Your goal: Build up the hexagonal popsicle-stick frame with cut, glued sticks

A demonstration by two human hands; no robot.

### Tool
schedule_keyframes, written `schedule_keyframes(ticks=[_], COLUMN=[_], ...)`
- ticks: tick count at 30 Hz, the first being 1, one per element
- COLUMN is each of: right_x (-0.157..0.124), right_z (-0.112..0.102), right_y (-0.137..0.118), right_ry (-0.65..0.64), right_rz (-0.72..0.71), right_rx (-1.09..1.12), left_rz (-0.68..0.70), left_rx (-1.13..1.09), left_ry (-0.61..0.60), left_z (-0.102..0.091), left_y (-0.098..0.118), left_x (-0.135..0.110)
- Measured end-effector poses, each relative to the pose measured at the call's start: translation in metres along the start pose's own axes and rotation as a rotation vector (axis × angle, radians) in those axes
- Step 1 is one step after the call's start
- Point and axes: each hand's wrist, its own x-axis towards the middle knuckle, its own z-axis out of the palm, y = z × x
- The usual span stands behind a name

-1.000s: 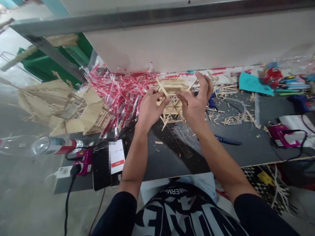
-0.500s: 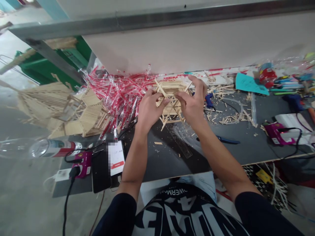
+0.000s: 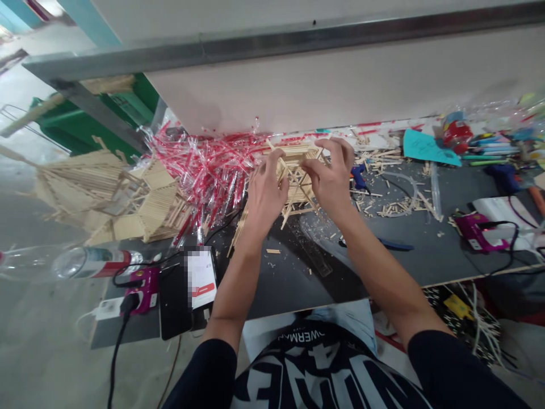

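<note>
In the head view, a small lattice model of thin wooden sticks (image 3: 300,196) stands tilted over the dark tabletop, with crossed sticks on its near side. My left hand (image 3: 267,190) grips its left side, index finger raised along the top and thumb low against the crossed sticks. My right hand (image 3: 332,177) pinches a stick at the upper right of the model between thumb and index finger. The exact contact under the left fingers is partly hidden. Several long loose sticks (image 3: 238,232) show left of my left wrist.
Red-and-clear plastic wrappers (image 3: 208,170) pile up on the left, beside a larger stick model (image 3: 149,204). A phone (image 3: 202,278) and a purple power strip (image 3: 145,289) lie at the front left. Stick scraps, a blue glue gun (image 3: 360,177) and blue-handled cutters (image 3: 395,245) lie to the right.
My left hand has shifted slightly right and turned, its index finger now higher on the model. My right hand keeps its pinch nearly in place. The long sticks by my left wrist have come into view.
</note>
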Motion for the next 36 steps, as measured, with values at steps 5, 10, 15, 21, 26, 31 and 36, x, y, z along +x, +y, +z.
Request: schedule_keyframes(ticks=[5, 10, 15, 21, 26, 31, 36], right_x=[0.006, 0.009, 0.008, 0.008, 0.011, 0.011, 0.008], right_z=[0.000, -0.003, -0.008, -0.014, -0.018, -0.016, -0.010], right_y=[0.003, 0.001, 0.001, 0.006, 0.004, 0.005, 0.007], right_ry=[-0.032, -0.045, -0.038, -0.091, -0.104, -0.106, -0.059], right_rz=[0.002, 0.002, 0.003, 0.012, 0.019, 0.013, -0.017], right_rx=[-0.027, -0.063, -0.042, 0.083, 0.061, 0.074, 0.096], left_rz=[0.071, 0.071, 0.057, 0.049, 0.036, 0.004, -0.012], left_rx=[0.037, 0.031, 0.031, 0.001, -0.001, 0.029, 0.059], left_ry=[-0.016, -0.026, -0.004, 0.004, 0.003, 0.048, 0.128], left_z=[0.004, 0.005, 0.005, 0.004, 0.003, 0.010, 0.018], left_y=[-0.006, -0.010, -0.005, -0.005, -0.006, -0.002, 0.000], left_x=[0.000, -0.001, -0.001, 0.001, 0.001, 0.000, 0.000])
